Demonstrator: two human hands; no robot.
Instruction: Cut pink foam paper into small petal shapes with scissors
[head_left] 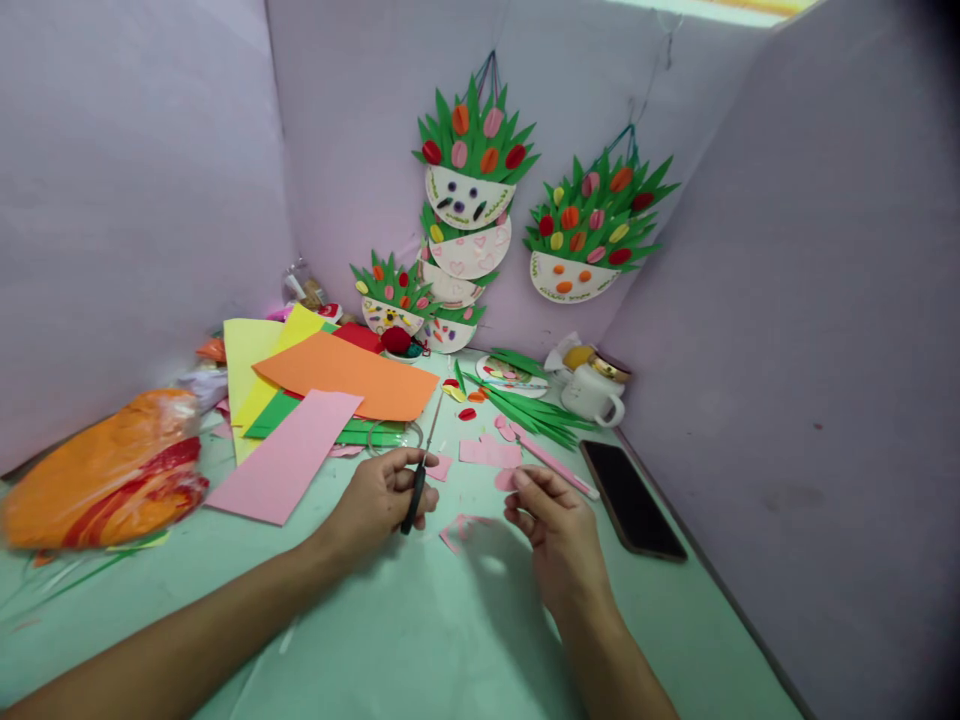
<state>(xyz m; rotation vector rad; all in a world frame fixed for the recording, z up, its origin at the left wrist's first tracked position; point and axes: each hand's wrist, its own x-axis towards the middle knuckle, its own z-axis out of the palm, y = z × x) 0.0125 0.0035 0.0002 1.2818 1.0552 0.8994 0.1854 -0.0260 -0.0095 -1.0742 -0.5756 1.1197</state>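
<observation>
My left hand (379,498) is closed round the black handles of a pair of scissors (420,470), whose blades point away toward the orange sheet. My right hand (546,515) pinches a small pink paper piece (505,480) between fingertips. Pink offcuts (489,452) lie just beyond both hands, and another pink scrap (459,528) lies between my wrists on the pale green table (420,630).
Coloured paper sheets, orange (349,375), pink (289,455), yellow and green, are stacked left. An orange plastic bag (105,470) sits far left. A black phone (631,497), a white mug (592,393) and green paper strips (536,412) lie right. Paper flower-basket crafts (471,170) hang on the back wall.
</observation>
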